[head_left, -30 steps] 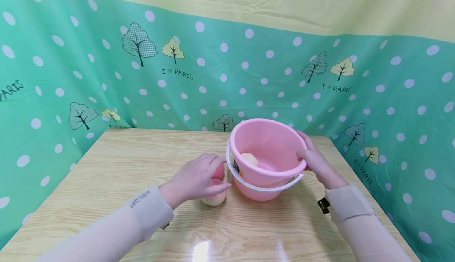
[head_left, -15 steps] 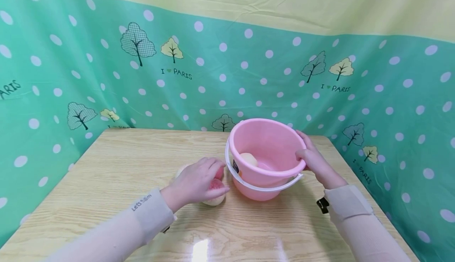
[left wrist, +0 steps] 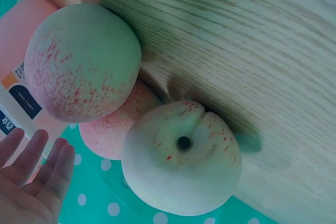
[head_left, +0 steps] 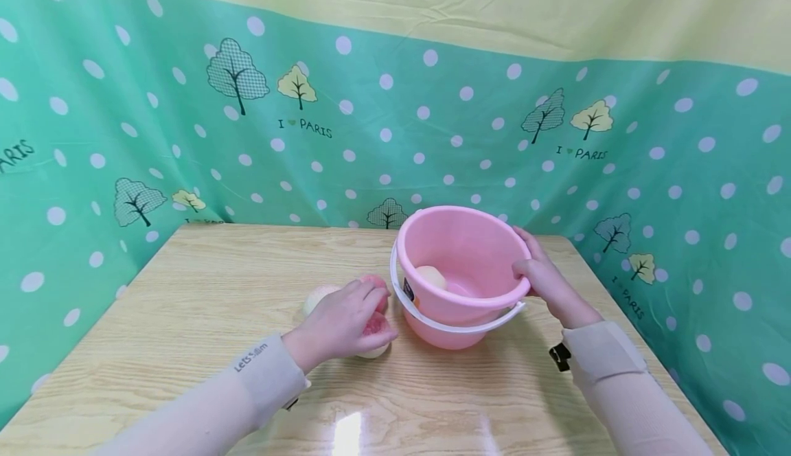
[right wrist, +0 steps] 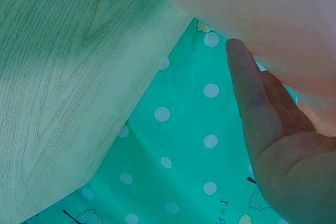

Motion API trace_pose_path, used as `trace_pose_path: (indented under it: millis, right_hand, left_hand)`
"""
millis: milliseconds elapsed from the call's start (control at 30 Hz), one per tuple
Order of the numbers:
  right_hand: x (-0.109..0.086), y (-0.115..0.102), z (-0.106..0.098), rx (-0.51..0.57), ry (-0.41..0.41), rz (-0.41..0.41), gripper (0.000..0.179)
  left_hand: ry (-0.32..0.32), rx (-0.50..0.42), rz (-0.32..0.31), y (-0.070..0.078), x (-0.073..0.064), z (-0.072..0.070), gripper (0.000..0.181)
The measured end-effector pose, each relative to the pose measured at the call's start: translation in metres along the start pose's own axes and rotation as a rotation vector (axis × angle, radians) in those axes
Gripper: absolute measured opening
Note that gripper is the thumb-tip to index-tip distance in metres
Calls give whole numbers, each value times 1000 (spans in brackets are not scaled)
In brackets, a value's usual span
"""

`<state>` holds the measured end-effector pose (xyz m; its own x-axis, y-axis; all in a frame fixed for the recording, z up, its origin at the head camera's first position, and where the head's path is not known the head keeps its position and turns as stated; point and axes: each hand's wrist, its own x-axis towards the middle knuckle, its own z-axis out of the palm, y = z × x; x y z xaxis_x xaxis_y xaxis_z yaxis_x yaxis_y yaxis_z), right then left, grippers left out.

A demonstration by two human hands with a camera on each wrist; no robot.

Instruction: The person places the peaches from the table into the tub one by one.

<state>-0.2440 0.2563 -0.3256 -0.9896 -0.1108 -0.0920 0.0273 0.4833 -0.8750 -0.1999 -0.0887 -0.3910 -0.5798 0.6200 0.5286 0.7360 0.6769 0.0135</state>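
Note:
A pink bucket (head_left: 448, 338) stands right of centre in the head view, its mouth tilted toward me. My right hand (head_left: 548, 283) grips its right rim, thumb over the edge inside and fingers outside. Inside lies a pale peach (head_left: 432, 277). My left hand (head_left: 340, 322) hovers palm down over three peaches on the table, fingers loosely bent. Past the hand show a pale peach (head_left: 316, 298), a redder peach (head_left: 374, 288) and a front peach (head_left: 374, 351). In the left wrist view, the fingers (left wrist: 60, 174) are apart from a speckled peach (left wrist: 84, 61) and a peach with a dark stem hole (left wrist: 181, 166).
A white bail handle (head_left: 454, 327) hangs down the bucket's front. The wood table (head_left: 247, 257) meets a green polka-dot cloth (head_left: 346, 147) at the back and sides. Black wrist gear (head_left: 560, 358) sits under the right cuff.
My left hand has shifted slightly and its fingers have bent more, so the left peach comes into sight behind it. The right hand and bucket hold still.

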Motion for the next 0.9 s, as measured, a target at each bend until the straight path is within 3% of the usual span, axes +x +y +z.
trace_pose_path:
  millis: [133, 400, 900]
  right_hand:
    - [0, 0, 0, 1, -4, -5, 85]
    - [1, 1, 1, 8, -4, -3, 85]
    - [0, 1, 0, 0, 0, -9, 85]
  left_hand:
    - [-21, 5, -17, 1, -1, 1, 34]
    - [-122, 14, -61, 1, -5, 3, 40]
    - [-185, 38, -78, 0, -10, 10, 54]
